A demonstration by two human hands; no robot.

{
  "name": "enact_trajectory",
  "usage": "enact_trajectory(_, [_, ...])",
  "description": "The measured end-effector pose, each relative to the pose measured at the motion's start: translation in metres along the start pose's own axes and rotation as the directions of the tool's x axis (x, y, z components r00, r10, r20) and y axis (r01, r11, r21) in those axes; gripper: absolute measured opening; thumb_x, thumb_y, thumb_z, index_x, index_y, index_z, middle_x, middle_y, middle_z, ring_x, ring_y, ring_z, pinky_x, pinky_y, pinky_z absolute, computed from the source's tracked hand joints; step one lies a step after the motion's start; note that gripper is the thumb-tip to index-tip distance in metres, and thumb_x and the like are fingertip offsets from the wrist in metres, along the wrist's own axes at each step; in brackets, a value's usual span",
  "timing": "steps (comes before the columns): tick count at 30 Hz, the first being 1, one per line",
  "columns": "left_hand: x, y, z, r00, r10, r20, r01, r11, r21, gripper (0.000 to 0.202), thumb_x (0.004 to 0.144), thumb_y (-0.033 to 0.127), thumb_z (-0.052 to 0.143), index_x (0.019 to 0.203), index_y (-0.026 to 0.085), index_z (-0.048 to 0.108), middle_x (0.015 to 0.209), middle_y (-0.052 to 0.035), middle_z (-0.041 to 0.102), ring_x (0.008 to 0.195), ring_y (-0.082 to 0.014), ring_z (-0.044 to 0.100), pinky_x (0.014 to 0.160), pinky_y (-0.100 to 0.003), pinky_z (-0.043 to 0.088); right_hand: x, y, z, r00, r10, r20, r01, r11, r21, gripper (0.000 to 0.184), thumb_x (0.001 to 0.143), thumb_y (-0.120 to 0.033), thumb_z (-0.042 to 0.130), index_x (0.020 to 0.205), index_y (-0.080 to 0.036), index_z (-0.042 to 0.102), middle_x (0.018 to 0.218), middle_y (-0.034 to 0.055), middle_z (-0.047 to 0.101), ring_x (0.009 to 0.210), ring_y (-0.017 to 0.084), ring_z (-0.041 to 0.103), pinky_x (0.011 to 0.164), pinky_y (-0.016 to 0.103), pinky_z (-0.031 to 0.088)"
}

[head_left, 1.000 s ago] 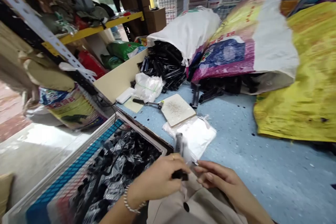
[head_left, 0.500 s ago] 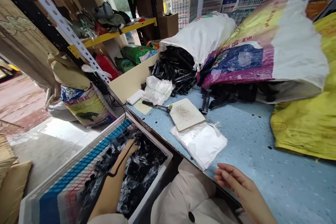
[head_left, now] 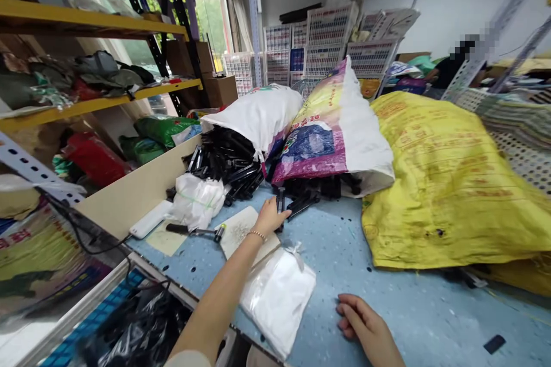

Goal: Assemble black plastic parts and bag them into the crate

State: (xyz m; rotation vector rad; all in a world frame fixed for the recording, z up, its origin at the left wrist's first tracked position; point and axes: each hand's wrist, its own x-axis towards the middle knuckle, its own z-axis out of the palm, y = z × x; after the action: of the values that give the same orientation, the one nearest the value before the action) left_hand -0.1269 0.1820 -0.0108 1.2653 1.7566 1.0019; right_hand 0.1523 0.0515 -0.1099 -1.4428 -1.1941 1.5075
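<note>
Head view, looking down across a blue speckled worktable (head_left: 387, 312):
- Containers: a white woven sack (head_left: 253, 117) lies on its side, its open mouth spilling black plastic parts (head_left: 226, 169) onto the table; a pink-and-blue printed sack (head_left: 314, 152) leans just beside it, with a second heap of black parts (head_left: 314, 186) at its mouth; a yellow woven sack (head_left: 447, 195) slumps to the right; a crate with a blue mesh edge (head_left: 97, 315) sits at lower left, below the table edge, holding black pieces in clear plastic bags (head_left: 138, 327);
- Parts: they are slim, rigid, glossy black pieces, jumbled together; their exact shape is hard to tell at this distance;
- Left hand (head_left: 271, 218): reaches out over a speckled pale tile (head_left: 243, 232), its fingers at an upright black piece (head_left: 280, 200) at the front of the second heap; the fingers are curved, but whether they are closed on it I cannot tell;
- Right hand (head_left: 364, 321): rests on the table, loosely curled and empty, well apart from the parts, near a flat white plastic bag (head_left: 278, 304);
</note>
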Motion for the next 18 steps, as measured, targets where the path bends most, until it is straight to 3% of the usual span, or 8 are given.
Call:
enact_trajectory(3, [0.043,0.009,0.02,0.999,-0.041,0.009,0.042,0.998,-0.042,0.068,0.054,0.021,0.08,0.114,0.004,0.052,0.119,-0.0213,0.059,0.122,-0.0333,0.047,0.1,-0.034,0.035,-0.002,0.002,-0.002,0.999,0.0,0.037,-0.001,1.0,0.028,0.041,0.067,-0.055,0.068,0.092,-0.022,0.069,0.077,0.004,0.069,0.062,0.02,0.065,0.056,0.035,0.055])
enact_trajectory(5, [0.048,0.01,0.028,0.997,-0.058,0.057,0.064,0.992,-0.106,0.069,0.056,0.024,0.081,0.115,0.004,0.052,0.109,-0.018,0.063,0.112,-0.0306,0.056,0.093,-0.033,0.04,-0.002,0.0,-0.006,0.996,0.016,0.089,-0.022,0.998,0.062,0.045,0.066,-0.057,0.069,0.091,-0.02,0.068,0.076,0.0046,0.069,0.064,0.021,0.065,0.058,0.035,0.055])
enact_trajectory(7, [0.037,0.008,0.034,0.988,-0.058,0.145,0.085,0.978,-0.19,0.063,0.062,0.032,0.079,0.113,0.007,0.053,0.095,-0.0136,0.067,0.093,-0.0267,0.064,0.083,-0.035,0.047,-0.002,-0.007,-0.011,0.993,0.027,0.115,-0.038,0.995,0.092,0.048,0.067,-0.058,0.069,0.093,-0.018,0.067,0.079,0.0056,0.068,0.066,0.021,0.065,0.062,0.036,0.055])
enact_trajectory(10, [-0.006,0.007,0.048,0.944,-0.012,0.331,0.132,0.93,-0.342,0.062,0.071,0.05,0.068,0.118,0.012,0.053,0.086,-0.0101,0.068,0.075,-0.0219,0.065,0.07,-0.035,0.052,-0.001,-0.025,-0.013,0.999,-0.046,0.021,0.043,0.991,0.127,0.049,0.076,-0.058,0.062,0.106,-0.019,0.062,0.094,0.0082,0.067,0.076,0.021,0.065,0.069,0.036,0.054])
enact_trajectory(13, [-0.069,0.011,0.067,0.819,0.098,0.566,0.318,0.743,-0.589,0.068,0.072,0.061,0.063,0.123,0.018,0.051,0.101,-0.0116,0.066,0.072,-0.0179,0.064,0.061,-0.03,0.053,0.001,-0.05,-0.012,0.959,-0.244,-0.147,0.252,0.967,0.041,0.047,0.086,-0.056,0.047,0.116,-0.02,0.053,0.105,0.0093,0.062,0.088,0.022,0.062,0.076,0.037,0.052])
enact_trajectory(15, [-0.109,0.017,0.078,0.729,0.15,0.668,0.454,0.625,-0.635,0.064,0.071,0.057,0.067,0.121,0.02,0.054,0.11,-0.0115,0.062,0.067,-0.0133,0.061,0.056,-0.024,0.05,0.003,-0.063,-0.012,0.876,-0.425,-0.228,0.4,0.904,-0.15,0.041,0.089,-0.055,0.042,0.11,-0.021,0.053,0.1,0.0077,0.06,0.091,0.022,0.058,0.08,0.038,0.049])
enact_trajectory(18, [-0.15,0.026,0.089,0.673,0.128,0.728,0.507,0.636,-0.581,0.053,0.075,0.049,0.067,0.118,0.02,0.056,0.106,-0.0094,0.062,0.059,-0.0085,0.056,0.05,-0.02,0.046,0.002,-0.073,-0.015,0.729,-0.65,-0.215,0.535,0.737,-0.414,0.033,0.09,-0.052,0.042,0.094,-0.022,0.055,0.087,0.0058,0.057,0.086,0.022,0.053,0.082,0.039,0.044])
